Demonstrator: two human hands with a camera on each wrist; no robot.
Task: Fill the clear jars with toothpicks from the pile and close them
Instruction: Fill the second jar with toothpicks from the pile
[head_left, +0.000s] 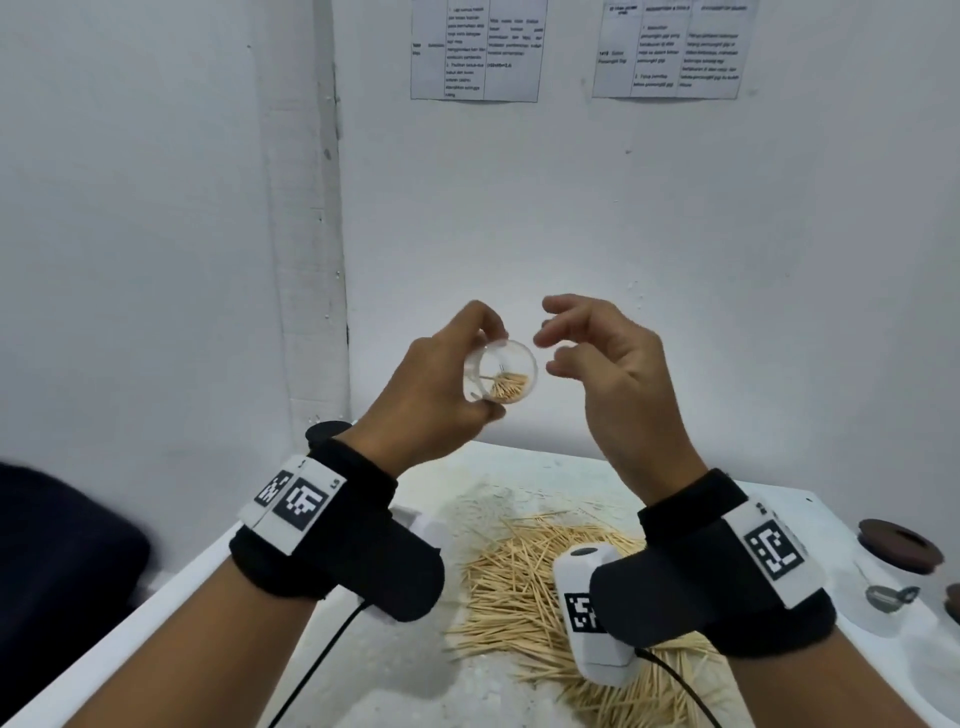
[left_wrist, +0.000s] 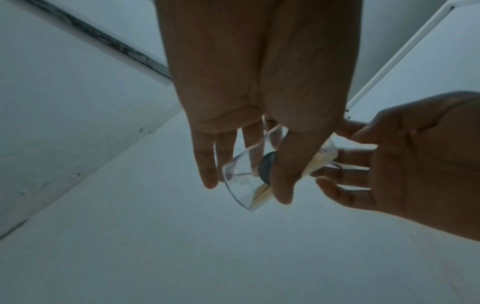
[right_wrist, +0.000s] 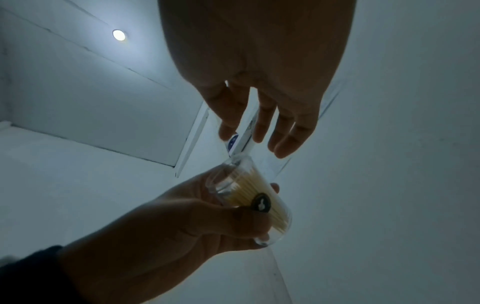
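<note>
My left hand holds a small clear jar up in front of the wall, its lidless mouth tilted toward me. A bundle of toothpicks lies against its lower side. In the left wrist view the fingers and thumb wrap round the jar. My right hand hovers just right of the jar's mouth, fingers loosely curled and empty. The right wrist view has that hand above the jar, apart from it. The toothpick pile covers the white table below.
A brown lid and a small metal piece lie at the table's right side, with another brown lid cut off by the frame edge. A dark shape sits beyond the table's left edge. Paper sheets hang on the wall.
</note>
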